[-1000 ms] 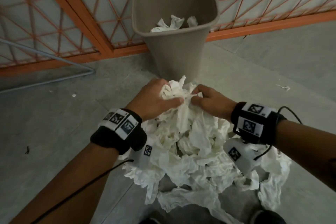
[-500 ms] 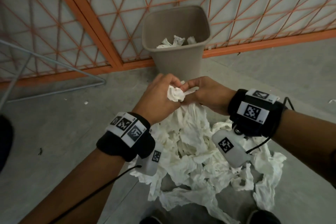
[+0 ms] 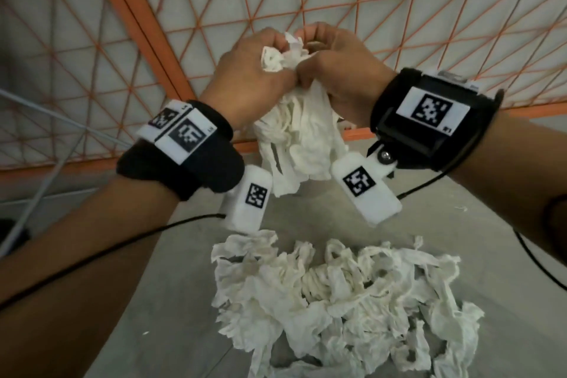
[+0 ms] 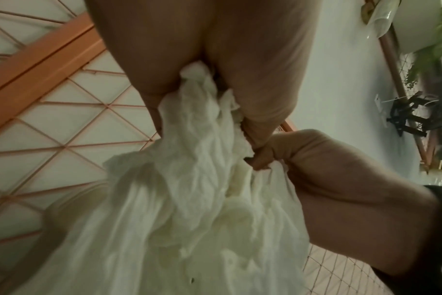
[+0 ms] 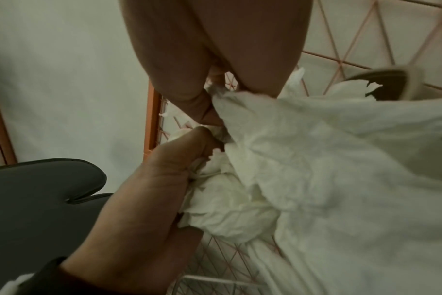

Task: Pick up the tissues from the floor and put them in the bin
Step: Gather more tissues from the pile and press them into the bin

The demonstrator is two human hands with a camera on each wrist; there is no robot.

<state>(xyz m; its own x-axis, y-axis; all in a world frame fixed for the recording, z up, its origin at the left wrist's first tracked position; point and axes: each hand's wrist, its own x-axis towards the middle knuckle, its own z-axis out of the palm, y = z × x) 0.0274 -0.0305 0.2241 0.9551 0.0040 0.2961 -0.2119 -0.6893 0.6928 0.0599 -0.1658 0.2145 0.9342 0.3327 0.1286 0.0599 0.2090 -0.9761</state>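
Both hands are raised together and grip one bunch of crumpled white tissues, which hangs down between my wrists. My left hand clutches its top from the left, and my right hand from the right, thumbs nearly touching. The left wrist view shows the bunch trailing from the curled fingers. A large pile of tissues lies on the concrete floor below. In the head view the bin is hidden behind my hands. Its tan rim shows past the held tissues in the right wrist view.
An orange lattice fence with a thick orange beam stands just behind my hands. A grey metal rod slants at the left. Black wrist cables trail over the floor. A dark seat shows at the left.
Both hands have lifted the gripped bunch up off the floor pile, and it now hangs free. The view has tilted, and the bin has gone out of sight behind my hands.
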